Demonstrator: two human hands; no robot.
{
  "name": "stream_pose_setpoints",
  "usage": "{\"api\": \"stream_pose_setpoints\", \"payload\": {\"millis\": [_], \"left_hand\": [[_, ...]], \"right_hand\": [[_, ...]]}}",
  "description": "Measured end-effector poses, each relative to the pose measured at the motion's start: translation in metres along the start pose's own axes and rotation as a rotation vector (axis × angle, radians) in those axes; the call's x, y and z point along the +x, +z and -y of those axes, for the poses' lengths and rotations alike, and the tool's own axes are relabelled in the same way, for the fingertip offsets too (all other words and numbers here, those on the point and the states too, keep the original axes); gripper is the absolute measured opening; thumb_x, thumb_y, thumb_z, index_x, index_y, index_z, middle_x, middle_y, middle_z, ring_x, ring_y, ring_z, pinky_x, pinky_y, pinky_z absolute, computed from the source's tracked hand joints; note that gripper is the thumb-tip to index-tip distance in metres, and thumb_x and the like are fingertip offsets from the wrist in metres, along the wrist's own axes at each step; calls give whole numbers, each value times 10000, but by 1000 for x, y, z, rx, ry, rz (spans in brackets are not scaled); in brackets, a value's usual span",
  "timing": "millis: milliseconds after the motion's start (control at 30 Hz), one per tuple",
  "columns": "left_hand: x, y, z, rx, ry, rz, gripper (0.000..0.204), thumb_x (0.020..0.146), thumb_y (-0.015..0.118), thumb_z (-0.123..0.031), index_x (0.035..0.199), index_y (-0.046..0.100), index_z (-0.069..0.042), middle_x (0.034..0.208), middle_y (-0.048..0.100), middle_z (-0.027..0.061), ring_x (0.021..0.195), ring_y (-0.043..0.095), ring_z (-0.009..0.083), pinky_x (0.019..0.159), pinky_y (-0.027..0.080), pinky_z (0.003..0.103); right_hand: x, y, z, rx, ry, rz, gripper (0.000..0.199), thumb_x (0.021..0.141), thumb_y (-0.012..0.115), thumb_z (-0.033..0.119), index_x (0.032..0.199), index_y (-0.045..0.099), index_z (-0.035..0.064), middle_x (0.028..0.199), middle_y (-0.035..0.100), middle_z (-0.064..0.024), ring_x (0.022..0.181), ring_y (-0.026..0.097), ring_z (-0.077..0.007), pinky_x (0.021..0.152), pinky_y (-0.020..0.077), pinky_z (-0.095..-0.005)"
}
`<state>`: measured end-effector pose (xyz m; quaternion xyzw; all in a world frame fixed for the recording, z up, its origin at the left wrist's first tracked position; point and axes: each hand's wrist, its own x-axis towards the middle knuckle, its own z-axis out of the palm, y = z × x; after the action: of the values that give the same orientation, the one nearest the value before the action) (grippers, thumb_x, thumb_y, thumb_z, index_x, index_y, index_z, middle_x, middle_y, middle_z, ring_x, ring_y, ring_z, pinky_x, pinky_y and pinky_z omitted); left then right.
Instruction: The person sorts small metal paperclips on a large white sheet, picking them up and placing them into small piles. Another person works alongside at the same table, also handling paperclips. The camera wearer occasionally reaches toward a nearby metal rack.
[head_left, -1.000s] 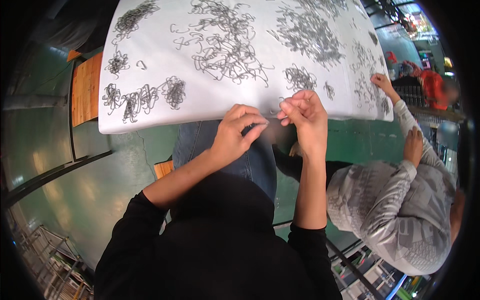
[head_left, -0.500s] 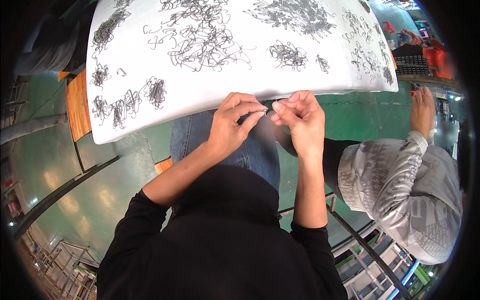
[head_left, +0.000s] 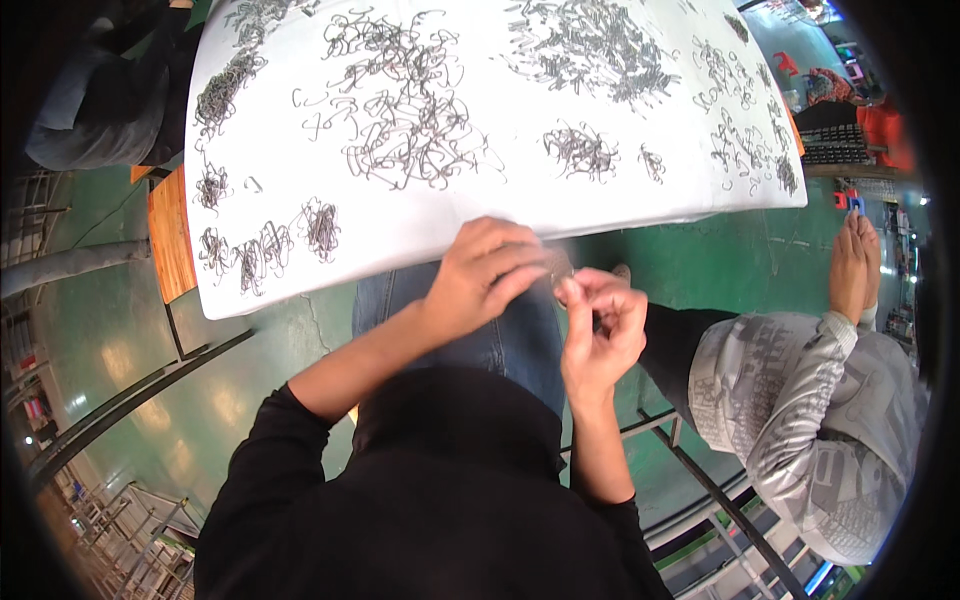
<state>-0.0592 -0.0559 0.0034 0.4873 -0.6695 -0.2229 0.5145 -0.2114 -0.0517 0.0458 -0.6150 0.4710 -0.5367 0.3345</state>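
Note:
Just off the near edge of a white-covered table point(head_left: 440, 215), above my lap, both hands are close together. My left hand point(head_left: 482, 277) has its thumb and fingers drawn together, with the fingertips blurred. Next to it, my right hand point(head_left: 605, 335) pinches with thumb and forefinger, the other fingers curled. A thin, faint piece shows at the fingertips, too small and smeared to name. On the cover lie dark, thin, curved wire-like pieces: a wide tangled spread point(head_left: 410, 125) in the middle and a small heap point(head_left: 582, 152) nearer my right hand.
A dense pile of short dark pieces point(head_left: 600, 50) lies at the far right of centre. Small bunches point(head_left: 320, 230) sit at the table's left. A co-worker in a grey patterned top point(head_left: 800, 410) sits at right, hands joined. Another person point(head_left: 95, 110) is at far left.
My right hand has moved down and turned more upright. The left fingers have shifted slightly right and blurred. The view has tilted, so the table sits lower; the co-worker's hands have come together.

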Motion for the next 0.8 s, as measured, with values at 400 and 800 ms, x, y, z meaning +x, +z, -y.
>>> {"api": "stream_pose_setpoints", "payload": {"millis": [400,800], "left_hand": [[185,-1,137,621,-151,222,174,840,674,-175,980,712,-78,989,666,92,1037,559,274,902,462,373],[56,-23,8,-389,-542,188,153,888,678,-119,1003,679,-18,884,687,17,790,593,49,708,497,240]], "right_hand": [[-9,-2,-1,-34,-7,109,251,851,645,-101,844,426,21,909,636,-151,722,642,-155,685,561,-274],[-12,9,-8,-22,-65,113,222,848,653,-88,831,458,16,885,656,-133,711,645,-145,662,557,-262]]}}
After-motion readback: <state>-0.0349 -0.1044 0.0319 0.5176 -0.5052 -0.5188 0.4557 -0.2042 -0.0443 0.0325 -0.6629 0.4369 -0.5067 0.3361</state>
